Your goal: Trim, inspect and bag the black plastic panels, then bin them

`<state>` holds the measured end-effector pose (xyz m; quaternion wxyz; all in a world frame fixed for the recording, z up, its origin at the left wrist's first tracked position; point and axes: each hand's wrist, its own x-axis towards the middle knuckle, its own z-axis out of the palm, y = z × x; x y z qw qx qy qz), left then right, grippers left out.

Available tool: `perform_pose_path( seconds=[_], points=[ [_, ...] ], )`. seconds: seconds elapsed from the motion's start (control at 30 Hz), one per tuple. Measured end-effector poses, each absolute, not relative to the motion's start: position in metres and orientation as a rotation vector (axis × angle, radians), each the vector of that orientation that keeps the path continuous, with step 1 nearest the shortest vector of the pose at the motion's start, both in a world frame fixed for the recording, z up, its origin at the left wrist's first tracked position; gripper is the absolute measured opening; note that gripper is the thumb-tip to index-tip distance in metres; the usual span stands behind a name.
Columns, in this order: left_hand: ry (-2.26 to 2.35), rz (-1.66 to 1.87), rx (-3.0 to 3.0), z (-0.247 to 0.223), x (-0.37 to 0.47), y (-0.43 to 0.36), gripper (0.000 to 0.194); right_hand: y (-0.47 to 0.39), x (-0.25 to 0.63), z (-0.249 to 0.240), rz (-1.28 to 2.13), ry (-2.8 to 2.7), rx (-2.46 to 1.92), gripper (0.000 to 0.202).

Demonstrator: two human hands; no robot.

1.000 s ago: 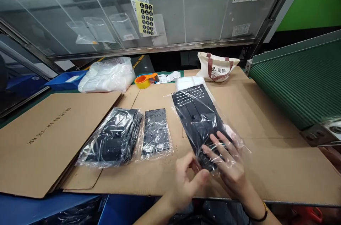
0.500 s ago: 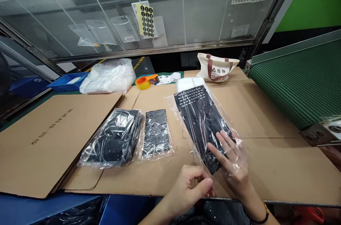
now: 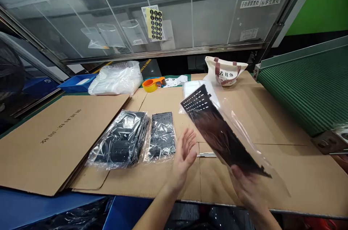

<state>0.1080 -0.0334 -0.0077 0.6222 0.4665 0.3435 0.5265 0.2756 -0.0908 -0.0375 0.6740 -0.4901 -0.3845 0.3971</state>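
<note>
While the right hand (image 3: 246, 186) grasps the lower side of a bagged black panel (image 3: 217, 128), just right of the frame's centre, some of its fingers hidden, the left hand (image 3: 183, 155), at lower centre, has its fingers loosely extended and holds nothing. Half a second ago the panel lay flatter, with the left hand curled below its bottom end; now it is tilted steeply, and a thin pale strip (image 3: 207, 155) shows between the hands.

Left of centre, one clear bag (image 3: 162, 135) contains a black panel, beside a thicker bagged stack (image 3: 119, 137). Cardboard sheets (image 3: 87, 121) at left carry printed characters, too slanted to read surely. A tote bag (image 3: 225, 73), upper right, reads "去摸鱼"; its contents are hidden. Farther up, labels say "手指套放置处" (image 3: 250, 3) and "标签放置处" (image 3: 270, 1). A yellow sticker sheet (image 3: 154, 24), top centre, bears black discs, their marks too small. At upper left, a blue tray (image 3: 67, 85) holds white paper (image 3: 83, 81).
</note>
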Motion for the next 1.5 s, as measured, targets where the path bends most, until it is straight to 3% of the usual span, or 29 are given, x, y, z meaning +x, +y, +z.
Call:
perform_pose_path(
  seconds=[0.1,0.33,0.53,0.93,1.13,1.27,1.37,1.5],
  points=[
    [0.758,1.242,0.963,-0.005,0.116,-0.030,0.078,-0.092,0.262,-0.034,1.170,-0.690,-0.966,0.049],
    [0.778,1.289,0.823,0.005,0.139,-0.039,0.042,-0.091,0.252,-0.034,1.365,-0.479,-0.865,0.052],
    [0.905,1.357,0.910,0.004,0.131,-0.039,0.022,-0.084,0.259,-0.035,1.291,-0.475,-0.903,0.034],
    [0.990,1.446,0.827,0.005,0.103,-0.021,0.029,-0.084,0.272,-0.061,1.045,-0.458,-1.173,0.034],
    [1.363,1.386,1.084,0.007,0.031,0.017,0.042,-0.091,0.293,-0.072,1.057,-0.607,-1.306,0.038],
    [1.827,1.174,1.465,-0.007,-0.011,0.038,0.033,-0.097,0.297,-0.077,1.025,-0.752,-1.408,0.040],
    [1.994,1.047,1.563,-0.018,-0.017,0.042,0.030,-0.097,0.295,-0.075,1.033,-0.817,-1.442,0.042],
    [2.272,0.866,1.748,-0.026,0.000,0.038,0.044,-0.096,0.293,-0.074,1.023,-0.888,-1.448,0.044]
  ],
)
